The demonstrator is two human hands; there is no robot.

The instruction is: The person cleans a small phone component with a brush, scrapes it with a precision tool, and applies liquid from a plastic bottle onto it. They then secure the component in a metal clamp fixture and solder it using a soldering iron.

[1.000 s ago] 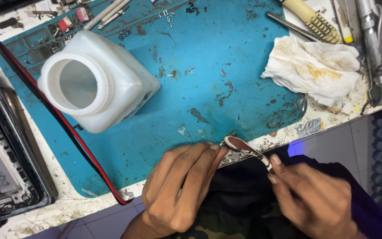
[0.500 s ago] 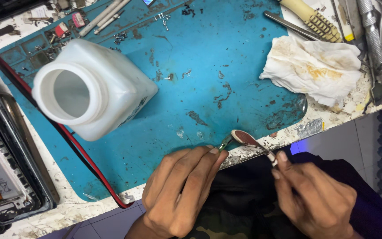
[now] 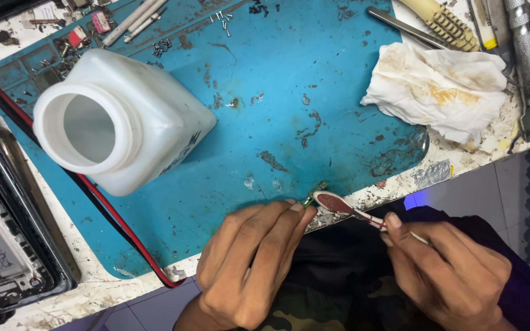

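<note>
Even, bright overhead light, colours clear. The bottle [image 3: 118, 132] throws a soft shadow to its right on the mat [image 3: 314, 79]. A violet glow [image 3: 421, 199] shows below the surface edge. Focus is sharp mid-frame; the right edge falls dim and slightly soft.

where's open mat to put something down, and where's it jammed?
Free: middle of the blue mat, between the white jar and the stained tissue, down toward the left hand and right hand, which holds a small brush. Crowded: top left corner with loose screws; right edge with tools; left edge with the cable.
</note>
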